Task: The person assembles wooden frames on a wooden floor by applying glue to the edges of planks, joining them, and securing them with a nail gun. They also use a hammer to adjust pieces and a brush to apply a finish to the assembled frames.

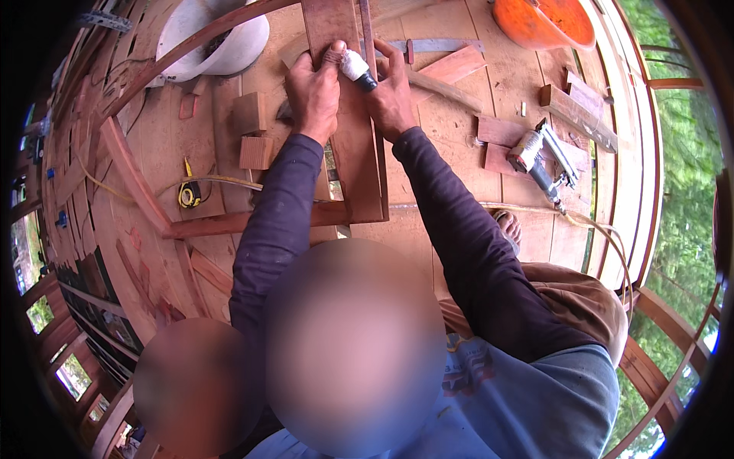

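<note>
Both of my hands rest at the top of the view on a long reddish wooden board point(353, 153) that lies on the plank floor. My left hand point(313, 92) presses on the board's left side with its fingers curled over it. Beside it, my right hand point(394, 98) grips a thin wooden strip point(377, 164) that runs along the board's right edge. Between the two hands sits a small white thing with a dark end point(356, 69). I cannot tell whether it is a wrapped thumb or a small tool.
A nail gun point(544, 159) with its hose lies to the right among wood offcuts. An orange bucket point(544, 19) stands top right, a white container point(218, 42) top left. Two wood blocks point(252, 131) and a yellow tape measure point(189, 195) lie left. A bare foot point(508, 226) shows right of the board.
</note>
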A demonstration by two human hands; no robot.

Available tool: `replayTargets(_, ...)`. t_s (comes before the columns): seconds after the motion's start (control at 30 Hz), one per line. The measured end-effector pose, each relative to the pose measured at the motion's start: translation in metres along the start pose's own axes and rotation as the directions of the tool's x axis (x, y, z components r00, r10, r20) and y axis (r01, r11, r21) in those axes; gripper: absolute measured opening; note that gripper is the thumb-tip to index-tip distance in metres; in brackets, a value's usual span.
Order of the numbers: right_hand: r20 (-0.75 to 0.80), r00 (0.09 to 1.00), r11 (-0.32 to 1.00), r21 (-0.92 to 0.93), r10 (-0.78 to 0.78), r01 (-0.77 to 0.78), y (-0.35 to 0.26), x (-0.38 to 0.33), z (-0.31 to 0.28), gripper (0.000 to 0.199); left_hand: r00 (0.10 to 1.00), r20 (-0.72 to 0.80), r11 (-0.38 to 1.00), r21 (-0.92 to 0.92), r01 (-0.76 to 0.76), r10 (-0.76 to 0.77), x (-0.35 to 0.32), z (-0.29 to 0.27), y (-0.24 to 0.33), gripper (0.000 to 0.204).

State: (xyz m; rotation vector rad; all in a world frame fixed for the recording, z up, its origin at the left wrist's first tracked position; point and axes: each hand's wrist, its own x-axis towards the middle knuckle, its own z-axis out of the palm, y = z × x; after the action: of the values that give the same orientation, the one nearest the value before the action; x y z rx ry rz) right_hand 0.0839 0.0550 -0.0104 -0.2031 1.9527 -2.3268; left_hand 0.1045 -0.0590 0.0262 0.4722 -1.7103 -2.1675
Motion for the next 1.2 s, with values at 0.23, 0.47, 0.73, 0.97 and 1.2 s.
replayTargets(0.23, 0.012, 1.0, 0.999, -0.033, -0.003, 0.004, -0.013, -0.004, 0.004, 0.086, 1.0, -0.018, 0.998, -0.062, -0.02, 0.019, -0.001, -0.001, 0.002, 0.032)
replayTargets(0.47, 0.11, 0.971, 0.976, -0.042, -0.21, 0.216, -0.044, 0.029, 0.006, 0.084, 0.974, -0.018, 0.958, -0.174, -0.226, 0.226, 0.005, 0.012, 0.037, 0.031)
replayTargets(0.73, 0.213, 0.934, 0.958, 0.056, -0.286, 0.28, -0.071, 0.016, -0.001, 0.089, 0.966, 0.066, 0.938, -0.264, -0.225, 0.25, -0.019, 0.01, 0.056, 0.03)
replayTargets(0.97, 0.212, 0.909, 0.933, 0.037, -0.358, 0.359, -0.077, -0.017, -0.007, 0.091, 0.937, 0.318, 0.984, -0.145, -0.101, 0.144, -0.034, 0.007, 0.126, 0.034)
replayTargets(1.2, 0.265, 0.926, 0.962, 0.015, -0.268, 0.274, -0.075, -0.023, -0.006, 0.075, 0.922, 0.315, 0.973, -0.121, -0.195, 0.224, -0.04, 0.007, 0.125, 0.028)
